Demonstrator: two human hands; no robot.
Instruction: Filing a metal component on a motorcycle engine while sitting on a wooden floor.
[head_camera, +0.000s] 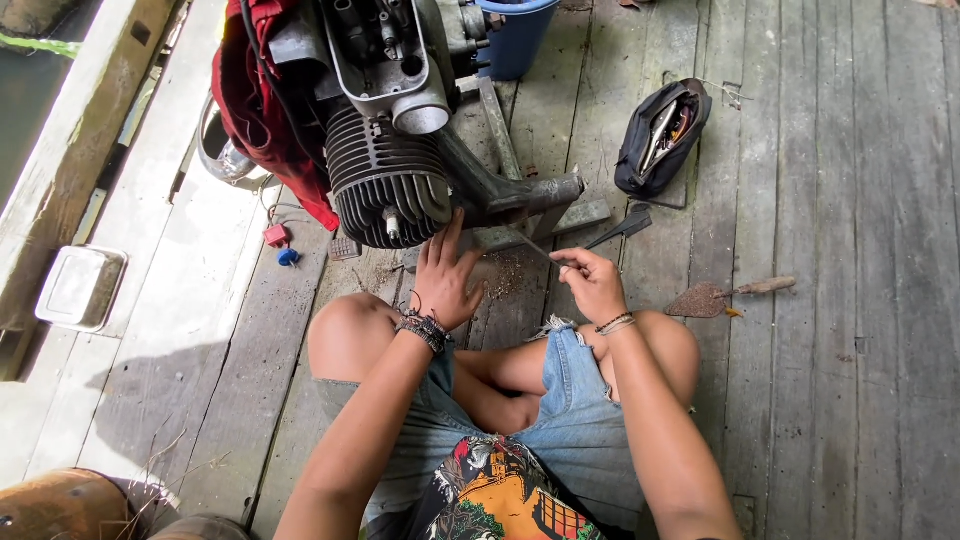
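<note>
I sit cross-legged on a wooden plank floor before a small engine with a dark finned cylinder. My left hand reaches up with fingers spread, its tips touching the underside of the finned cylinder. My right hand is closed on a thin metal tool whose dark end points up and to the right. An exhaust pipe runs from the cylinder toward the right, just above my right hand.
A black pouch of tools lies open at upper right. A rusty trowel rests right of my knee. A blue bucket stands behind the engine, red cloth hangs on its left, and a metal tray sits far left.
</note>
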